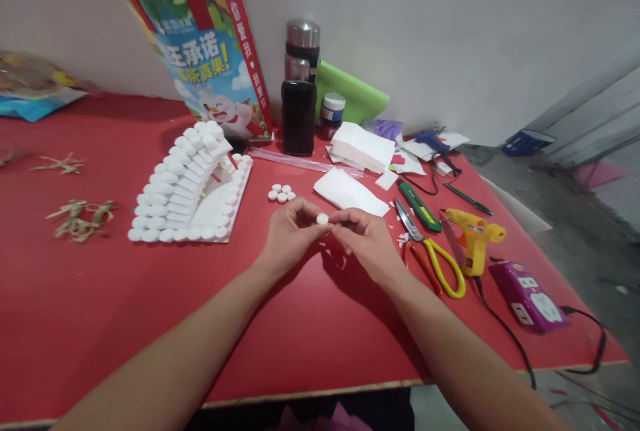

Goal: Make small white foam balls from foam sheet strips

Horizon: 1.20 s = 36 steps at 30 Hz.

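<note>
Between the fingertips of my left hand [293, 234] and my right hand [367, 241] is a small white round piece [323, 218], pinched from both sides above the red table. Just beyond my left hand lies a cluster of similar white round pieces [282, 193]. Folded white paper [350, 191] rests past my right fingers. To the left stands a white curved model [187, 188], covered with rows of round white pieces and stepped strips. What the pinched piece is made of I cannot tell.
At right lie scissors [433, 261], a green utility knife [419, 204], a yellow glue gun [475, 238] with a cord and a purple power box [530, 294]. Behind are a black phone [299, 118], a flask [303, 44], a jar [333, 114] and a printed bag [210, 51]. Dry twine figures [83, 218] lie left.
</note>
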Each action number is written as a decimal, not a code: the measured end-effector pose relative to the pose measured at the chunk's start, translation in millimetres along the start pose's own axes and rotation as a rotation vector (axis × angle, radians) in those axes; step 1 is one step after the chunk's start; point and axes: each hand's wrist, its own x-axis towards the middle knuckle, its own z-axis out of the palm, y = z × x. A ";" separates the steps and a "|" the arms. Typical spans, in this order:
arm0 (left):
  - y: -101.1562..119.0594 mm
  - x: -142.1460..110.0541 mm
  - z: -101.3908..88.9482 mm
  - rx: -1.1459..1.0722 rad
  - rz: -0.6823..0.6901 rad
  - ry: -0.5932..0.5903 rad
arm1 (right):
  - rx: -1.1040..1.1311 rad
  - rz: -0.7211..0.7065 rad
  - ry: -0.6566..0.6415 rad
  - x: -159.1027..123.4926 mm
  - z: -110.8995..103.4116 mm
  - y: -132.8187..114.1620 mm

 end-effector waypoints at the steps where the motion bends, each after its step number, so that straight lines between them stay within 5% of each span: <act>1: 0.8 0.7 -0.6 -0.073 -0.062 -0.014 | 0.030 0.000 -0.017 -0.1 -1.5 -0.7; 4: 0.8 3.9 -3.6 -0.310 -0.252 -0.106 | 0.057 -0.049 -0.013 0.2 -6.4 -3.4; 9: -3.2 7.6 -9.1 -0.553 -0.375 -0.313 | -0.157 -0.167 0.155 -6.6 -22.8 -20.3; 14: -3.8 5.4 -12.4 -0.619 -0.403 -0.402 | -1.052 -0.381 0.313 -42.1 -70.3 -37.8; 17: -3.1 3.3 -12.5 -0.590 -0.384 -0.443 | -1.484 -0.204 0.302 -63.6 -99.7 -23.0; 20: -1.6 1.1 -10.2 -0.510 -0.377 -0.477 | -1.689 -0.076 0.250 -73.2 -115.9 2.4; 24: 0.9 -1.8 -6.1 -0.388 -0.354 -0.409 | -1.729 0.092 0.223 -68.2 -115.9 16.5; 30: 4.2 -2.1 -5.5 -0.298 -0.375 -0.324 | -1.617 0.356 0.177 -52.3 -108.7 0.0; 36: 0.8 0.5 -5.5 -0.306 -0.344 -0.305 | -1.543 0.198 0.174 -72.4 -127.5 13.5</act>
